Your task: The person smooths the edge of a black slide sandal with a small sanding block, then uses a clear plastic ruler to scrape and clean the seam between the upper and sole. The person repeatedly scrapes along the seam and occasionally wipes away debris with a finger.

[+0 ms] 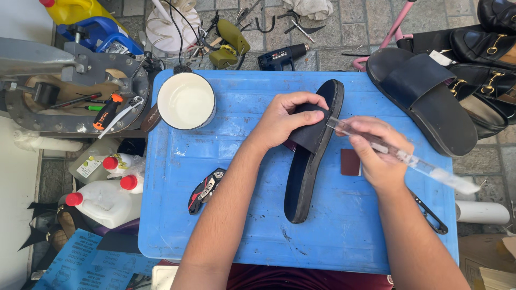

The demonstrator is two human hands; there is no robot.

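A dark blue slide sandal (307, 172) lies on its side on the blue plastic work surface (247, 177). My left hand (285, 118) grips its strap near the toe end. My right hand (376, 150) holds a clear plastic-handled brush (408, 158), its tip touching the edge of the sandal strap. A small dark red piece (350, 162) lies just under my right hand.
A white bowl of glue (186, 100) stands at the back left. Pliers (206, 189) lie left of the sandal, and a black tool (431, 217) sits at the right. A matching sandal (424, 99) and black loafers (484, 48) rest at the right. Bottles (107, 198) stand at the left.
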